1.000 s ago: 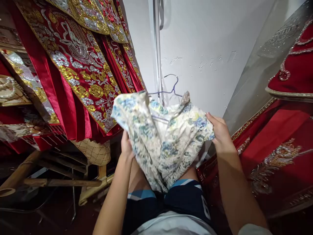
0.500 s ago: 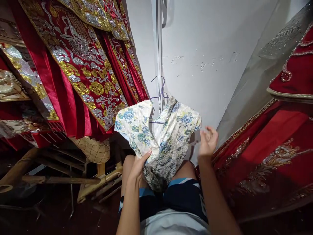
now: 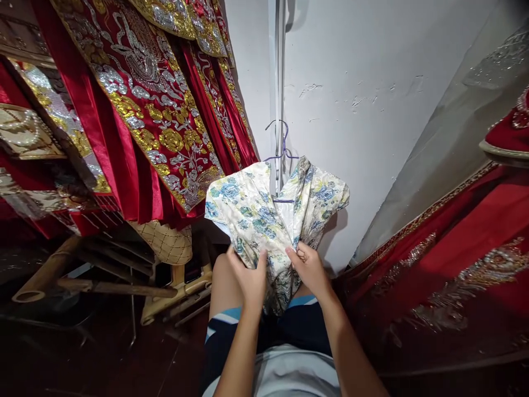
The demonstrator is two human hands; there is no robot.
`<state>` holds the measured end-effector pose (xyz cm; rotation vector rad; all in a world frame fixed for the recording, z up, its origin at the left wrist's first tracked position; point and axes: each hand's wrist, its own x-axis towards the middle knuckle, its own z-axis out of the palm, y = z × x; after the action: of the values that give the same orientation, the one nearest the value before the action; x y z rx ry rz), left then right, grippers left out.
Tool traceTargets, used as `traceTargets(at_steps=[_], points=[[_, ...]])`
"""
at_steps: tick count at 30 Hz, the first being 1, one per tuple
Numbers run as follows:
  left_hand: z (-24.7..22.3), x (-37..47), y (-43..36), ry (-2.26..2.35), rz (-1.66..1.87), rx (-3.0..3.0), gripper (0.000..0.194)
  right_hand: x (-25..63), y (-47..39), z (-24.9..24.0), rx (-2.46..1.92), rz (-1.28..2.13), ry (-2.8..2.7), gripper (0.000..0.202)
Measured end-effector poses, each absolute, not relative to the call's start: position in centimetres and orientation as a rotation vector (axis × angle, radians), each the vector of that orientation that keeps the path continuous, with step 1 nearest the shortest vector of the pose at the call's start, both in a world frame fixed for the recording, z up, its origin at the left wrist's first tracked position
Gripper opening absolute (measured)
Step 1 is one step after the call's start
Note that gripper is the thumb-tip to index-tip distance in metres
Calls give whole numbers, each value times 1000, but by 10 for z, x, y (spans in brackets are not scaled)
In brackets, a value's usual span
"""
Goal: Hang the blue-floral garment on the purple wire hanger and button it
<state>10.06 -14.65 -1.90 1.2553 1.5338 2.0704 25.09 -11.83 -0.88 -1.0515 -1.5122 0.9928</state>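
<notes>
A short-sleeved floral garment point(image 3: 256, 212), cream with blue, green and yellow flowers, hangs on a purple wire hanger point(image 3: 284, 144) over my lap. My left hand point(image 3: 250, 273) grips its left side below the sleeve, thumb on the front and the other fingers partly hidden by cloth. Near the bottom of the neckline, my right hand point(image 3: 308, 266) pinches the garment's edge between thumb and fingers. The front panels overlap in a V there. Its lower part bunches between my knees.
Red costumes with gold and silver sequins point(image 3: 165, 121) hang at the left, above a bamboo frame point(image 3: 119, 288). A white wall point(image 3: 351, 66) with a vertical metal strip point(image 3: 278, 71) stands ahead. Another red beaded costume point(image 3: 463, 237) is at the right.
My right hand has come in from beside the right sleeve and taken hold of the garment near the neckline. My left hand has shifted to its left side. The front panels sit closer together.
</notes>
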Motion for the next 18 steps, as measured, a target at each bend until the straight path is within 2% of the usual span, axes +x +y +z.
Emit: traceTargets(at_steps=[2,3,5,8,13,18], points=[[-17,109,-150,1605,2333,1461,63,251,-122,-8,-1035,992,-1536,39],[-14,113,-151,1558,2296,1631,56,249,-124,-7,-1010,1011,-1563,37],[-5,120,-152,1407,1983,1895,37,245,-126,-6,-955,1052,-1598,32],[10,124,-146,1351,1642,1880,15,241,-126,-6,-878,1120,-1563,22],[21,114,-134,1275,1462,1874,12,250,-123,-11,-912,1103,-1610,27],[35,93,-121,1181,1239,2290,13,261,-120,-14,-950,1123,-1647,31]])
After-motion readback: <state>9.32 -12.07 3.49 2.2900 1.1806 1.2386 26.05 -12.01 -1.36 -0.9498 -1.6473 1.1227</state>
